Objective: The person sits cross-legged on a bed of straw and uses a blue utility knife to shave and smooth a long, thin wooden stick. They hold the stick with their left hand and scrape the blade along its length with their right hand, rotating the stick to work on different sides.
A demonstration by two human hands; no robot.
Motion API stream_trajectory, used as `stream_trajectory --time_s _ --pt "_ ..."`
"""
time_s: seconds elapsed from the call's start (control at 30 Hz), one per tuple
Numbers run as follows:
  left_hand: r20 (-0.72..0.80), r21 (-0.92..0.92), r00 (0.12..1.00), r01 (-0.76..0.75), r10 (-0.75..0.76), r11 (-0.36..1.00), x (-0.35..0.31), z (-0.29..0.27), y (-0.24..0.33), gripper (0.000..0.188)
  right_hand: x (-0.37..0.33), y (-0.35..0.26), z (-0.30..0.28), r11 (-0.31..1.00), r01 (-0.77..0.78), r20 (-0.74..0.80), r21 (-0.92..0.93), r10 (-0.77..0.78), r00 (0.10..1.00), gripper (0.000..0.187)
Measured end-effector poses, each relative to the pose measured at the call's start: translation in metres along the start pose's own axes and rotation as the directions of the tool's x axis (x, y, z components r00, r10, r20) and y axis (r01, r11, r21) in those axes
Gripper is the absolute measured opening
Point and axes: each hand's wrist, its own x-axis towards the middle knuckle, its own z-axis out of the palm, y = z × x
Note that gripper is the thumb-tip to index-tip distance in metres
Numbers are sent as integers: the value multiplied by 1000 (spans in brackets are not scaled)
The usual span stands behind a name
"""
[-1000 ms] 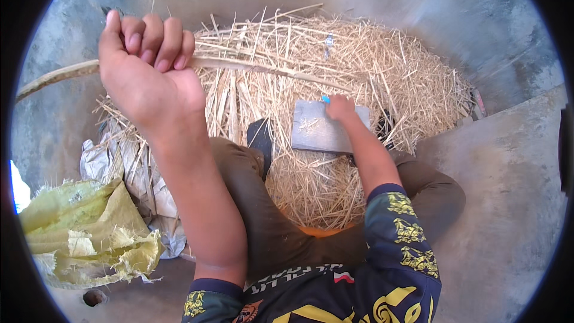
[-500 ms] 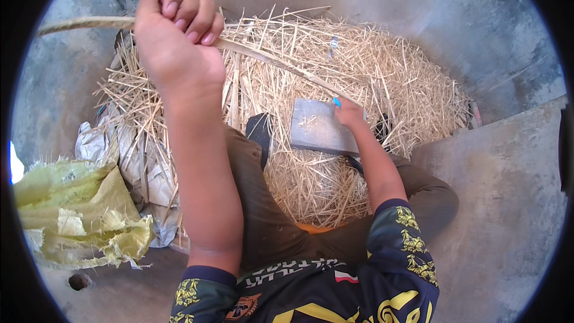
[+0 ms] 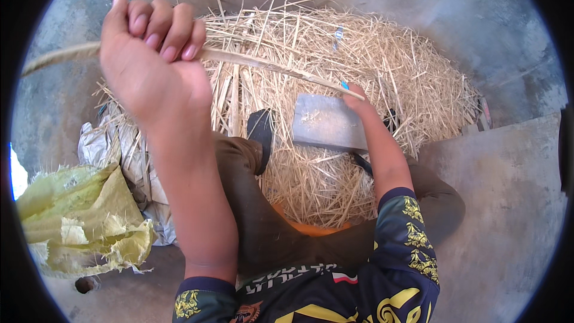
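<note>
A long pale strip [image 3: 257, 63], which looks like bamboo, crosses in front of me from far left down to the right. My left hand [image 3: 158, 54] is raised and closed around it, with fingers curled toward the palm. The strip's far-left part bends out past that hand. At its right end, my right hand [image 3: 356, 98] is closed on it, lower and farther right. A small blue piece [image 3: 345, 85] shows at the right hand's fingers; what it belongs to is hidden. Just left of the right hand lies a grey block [image 3: 326, 125] with pale shavings on top.
A wide heap of straw-like shavings [image 3: 412, 72] spreads around the block and between my legs. Torn yellow sacking [image 3: 78, 221] and crumpled whitish sheeting [image 3: 98, 143] lie at the left. The concrete floor [image 3: 502, 185] has a hole [image 3: 85, 285] at lower left.
My left hand has moved left and slightly down, taking the strip with it. The right hand has shifted slightly right and up, and the strip now slopes less steeply.
</note>
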Motion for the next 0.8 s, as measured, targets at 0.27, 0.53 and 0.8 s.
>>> stream_trajectory --time_s 0.27,0.53,0.8 --pt "-50 21 996 -68 69 997 -7 -12 20 36 97 -2 3 965 102 -162 -243 -145 976 35" --pt "-7 40 997 -70 71 997 -11 -9 18 37 44 -40 20 894 87 256 -440 31 966 38" --pt "58 -9 997 -46 46 999 -7 -17 23 36 26 -21 21 960 76 409 -269 42 912 50"
